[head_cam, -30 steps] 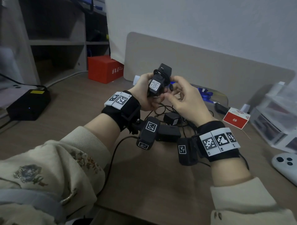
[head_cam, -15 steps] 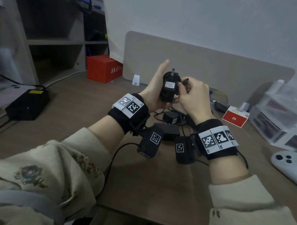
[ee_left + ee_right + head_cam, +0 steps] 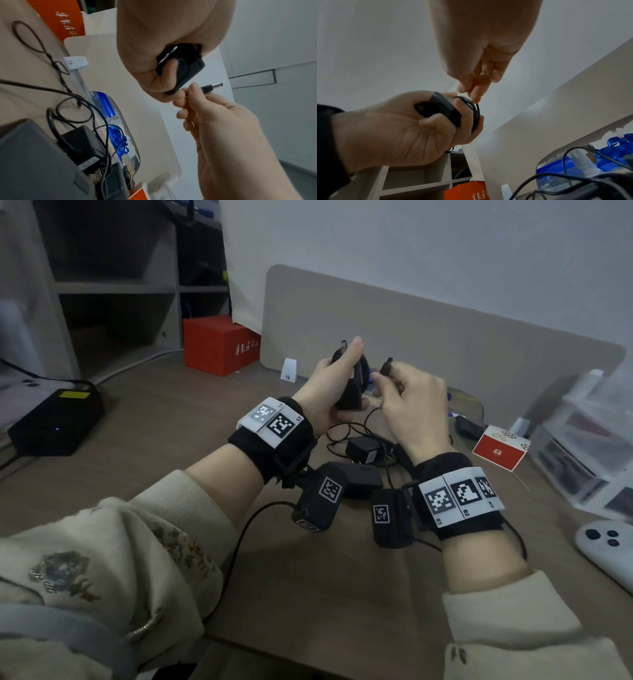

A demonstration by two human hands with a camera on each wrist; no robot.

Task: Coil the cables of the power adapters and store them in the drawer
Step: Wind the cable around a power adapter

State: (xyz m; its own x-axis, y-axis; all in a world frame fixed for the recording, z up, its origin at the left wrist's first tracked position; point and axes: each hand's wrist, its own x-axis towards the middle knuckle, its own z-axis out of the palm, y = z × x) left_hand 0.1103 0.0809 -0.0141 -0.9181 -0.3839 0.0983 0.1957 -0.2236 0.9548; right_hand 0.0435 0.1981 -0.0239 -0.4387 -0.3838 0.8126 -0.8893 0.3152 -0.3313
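My left hand (image 3: 334, 386) grips a black power adapter (image 3: 354, 392) above the desk, prongs pointing up, its cable wound round the body (image 3: 471, 108). Close on its right, my right hand (image 3: 407, 402) pinches the cable's barrel plug (image 3: 387, 365), whose metal tip sticks out past the fingers (image 3: 212, 86). The left wrist view shows the adapter (image 3: 187, 67) in my left hand (image 3: 164, 56) and the right hand (image 3: 205, 115) just below it. Under the hands lie another adapter (image 3: 363, 449) and loose black cables (image 3: 346, 429) on the desk.
A red box (image 3: 219, 344) stands at the back left and a black device (image 3: 54, 421) at the left edge. Clear plastic drawers (image 3: 582, 446) sit at the right, with a small red-and-white box (image 3: 500, 451) and a white controller (image 3: 606, 546). A beige divider (image 3: 445, 337) closes off the back.
The left hand has turned the adapter so its label faces away. The right hand has drawn the plug end a little out to the right of the adapter.
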